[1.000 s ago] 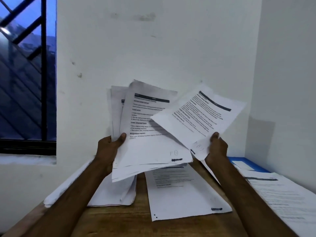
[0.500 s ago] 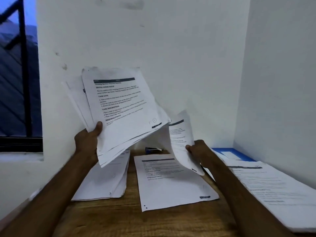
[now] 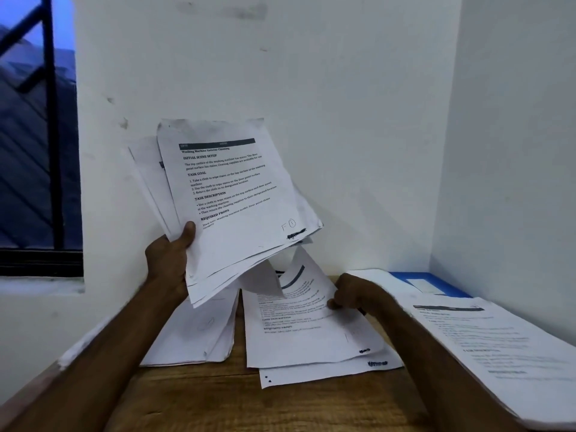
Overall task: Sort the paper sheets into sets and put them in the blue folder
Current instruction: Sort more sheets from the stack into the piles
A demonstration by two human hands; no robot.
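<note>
My left hand [image 3: 170, 257] grips a fanned stack of printed sheets [image 3: 233, 201] upright above the table, thumb on the front page. My right hand [image 3: 355, 294] pinches the right edge of a single printed sheet [image 3: 305, 332], which lies low over the middle pile [image 3: 327, 372] on the wooden table [image 3: 193, 397], its far end curled up. The blue folder [image 3: 436, 283] lies at the back right corner against the wall, partly covered by paper.
A second pile of sheets [image 3: 199, 332] lies left of the middle pile under my left forearm. A larger stack of printed pages [image 3: 498, 353] sits along the right wall. A barred window [image 3: 34, 135] is at the left.
My right hand has carried the single sheet down from beside the held stack onto the middle pile. My left hand keeps the stack raised, tilted to the left.
</note>
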